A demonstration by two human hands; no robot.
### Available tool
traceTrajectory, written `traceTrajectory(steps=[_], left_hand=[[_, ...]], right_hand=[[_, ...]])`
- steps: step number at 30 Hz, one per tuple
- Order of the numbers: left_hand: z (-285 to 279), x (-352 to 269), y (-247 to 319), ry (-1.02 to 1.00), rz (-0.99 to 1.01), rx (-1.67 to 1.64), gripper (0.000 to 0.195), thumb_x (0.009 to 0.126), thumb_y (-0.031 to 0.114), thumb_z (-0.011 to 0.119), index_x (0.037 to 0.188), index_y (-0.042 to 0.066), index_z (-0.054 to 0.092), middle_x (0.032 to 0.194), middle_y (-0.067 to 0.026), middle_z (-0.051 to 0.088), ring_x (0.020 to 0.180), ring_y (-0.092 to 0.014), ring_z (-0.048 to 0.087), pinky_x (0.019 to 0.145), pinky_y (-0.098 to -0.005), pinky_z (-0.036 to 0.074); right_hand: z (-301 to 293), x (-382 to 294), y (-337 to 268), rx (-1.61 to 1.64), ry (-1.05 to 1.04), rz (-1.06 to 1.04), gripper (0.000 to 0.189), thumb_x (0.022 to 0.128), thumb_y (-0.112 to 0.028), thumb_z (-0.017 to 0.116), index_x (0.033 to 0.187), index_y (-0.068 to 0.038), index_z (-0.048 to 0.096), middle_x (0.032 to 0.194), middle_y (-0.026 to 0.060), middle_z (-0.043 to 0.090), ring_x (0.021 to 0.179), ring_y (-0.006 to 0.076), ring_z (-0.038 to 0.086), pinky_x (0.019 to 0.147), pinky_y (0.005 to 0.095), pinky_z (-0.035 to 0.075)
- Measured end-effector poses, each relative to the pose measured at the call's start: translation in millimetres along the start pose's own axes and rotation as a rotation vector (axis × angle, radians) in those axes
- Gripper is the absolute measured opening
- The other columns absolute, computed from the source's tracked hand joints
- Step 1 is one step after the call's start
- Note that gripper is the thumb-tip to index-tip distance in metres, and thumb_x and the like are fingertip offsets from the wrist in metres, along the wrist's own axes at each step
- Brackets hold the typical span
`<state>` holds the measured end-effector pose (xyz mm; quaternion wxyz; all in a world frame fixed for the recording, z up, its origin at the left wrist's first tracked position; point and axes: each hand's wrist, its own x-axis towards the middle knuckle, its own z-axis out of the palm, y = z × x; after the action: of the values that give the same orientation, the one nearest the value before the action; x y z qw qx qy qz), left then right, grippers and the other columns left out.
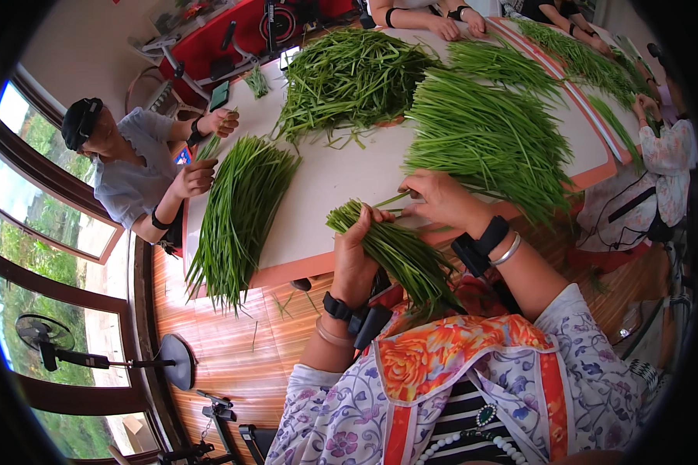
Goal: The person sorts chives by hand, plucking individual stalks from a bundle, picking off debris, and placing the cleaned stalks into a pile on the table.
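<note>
My left hand [354,253] is closed around a thick bunch of long green stalks, likely garlic chives [407,256], whose cut ends point up and left while the leafy ends hang over my lap. Just right of the bunch's cut ends, my right hand [442,200] pinches a thin green stalk [394,200] between thumb and fingers. Beyond my right hand lies a large aligned pile of the same greens [482,128]. Another neat pile [244,215] lies at the table's left end. A tangled heap [354,75] rests toward the far side.
The pale table [325,174] has an orange border. A person [139,157] at the left holds some stalks; other people work at the far side and right. A pedestal fan [177,361] and exercise equipment [218,415] stand on the wooden floor at lower left.
</note>
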<state>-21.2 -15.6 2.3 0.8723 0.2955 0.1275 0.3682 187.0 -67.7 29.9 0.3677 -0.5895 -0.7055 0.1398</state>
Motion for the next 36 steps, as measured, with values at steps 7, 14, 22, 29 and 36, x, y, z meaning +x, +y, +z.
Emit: traceTrajectory(steps=[7,14,22,29,36], left_hand=[[-4,1,-4,-0.013,0.087,-0.024,0.016,0.098,0.020,0.062,0.097,0.006,0.053,0.089,-0.0041,0.054,0.097,-0.021,0.055,0.100,-0.0390,0.046],[-2,-1,-1,-0.059,0.090,-0.032,0.015,0.098,0.020,0.060,0.097,0.007,0.053,0.088,-0.0026,0.052,0.096,-0.019,0.055,0.098,-0.0379,0.046],[16,2,5,0.129,0.025,0.019,0.024,0.095,0.015,0.065,0.114,0.004,0.054,0.084,-0.0032,0.058,0.086,-0.018,0.060,0.083,-0.0354,0.052],[17,8,5,0.220,-0.010,0.018,0.028,0.095,0.015,0.066,0.117,0.000,0.058,0.085,-0.0054,0.062,0.082,-0.017,0.061,0.077,-0.0317,0.053],[8,10,2,0.134,-0.038,-0.036,0.025,0.096,0.018,0.066,0.111,0.000,0.062,0.088,-0.0072,0.065,0.085,-0.018,0.063,0.080,-0.0315,0.053]], right_hand=[[8,5,1,-0.180,-0.023,0.050,0.025,0.074,-0.009,0.077,0.092,0.000,0.063,0.092,0.0163,0.061,0.085,0.0383,0.062,0.073,0.0440,0.050],[14,4,5,-0.299,0.031,0.049,0.012,0.081,-0.007,0.070,0.082,0.000,0.060,0.086,0.0173,0.064,0.083,0.0392,0.064,0.071,0.0471,0.050],[11,-8,-19,0.496,0.107,0.177,0.009,0.087,-0.003,0.066,0.087,0.003,0.060,0.074,0.0083,0.065,0.069,0.0151,0.060,0.066,0.0312,0.049],[11,-16,-49,0.267,0.183,0.112,0.012,0.084,-0.002,0.069,0.087,0.003,0.059,0.077,0.0120,0.065,0.065,0.0190,0.060,0.061,0.0321,0.049],[14,-19,-50,0.366,0.196,0.142,0.014,0.083,-0.002,0.072,0.087,0.003,0.059,0.077,0.0125,0.065,0.064,0.0192,0.061,0.059,0.0319,0.048]])
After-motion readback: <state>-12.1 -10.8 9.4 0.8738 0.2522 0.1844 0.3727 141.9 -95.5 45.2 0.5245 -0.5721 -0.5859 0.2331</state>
